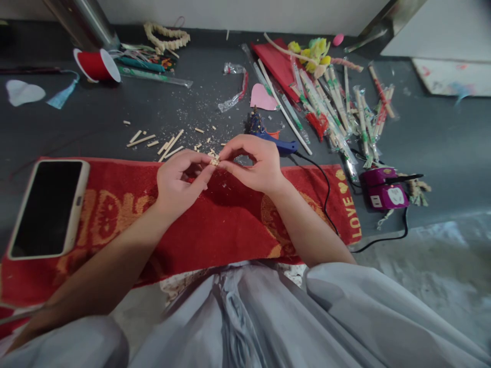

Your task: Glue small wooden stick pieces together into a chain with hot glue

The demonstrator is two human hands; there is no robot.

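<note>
Grey clothing [264, 317], forearms [309, 225] converging, hands [178, 179] pinching wood [215, 161]

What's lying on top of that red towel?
On the red towel: a phone at the left, a black cord across the right, pale specks between. The left arm and right arm hide whatever lies beneath them.

A grey tabletop [441, 148] lies between pale floor [448, 266] and what looks like a white wall [238, 14]
</note>
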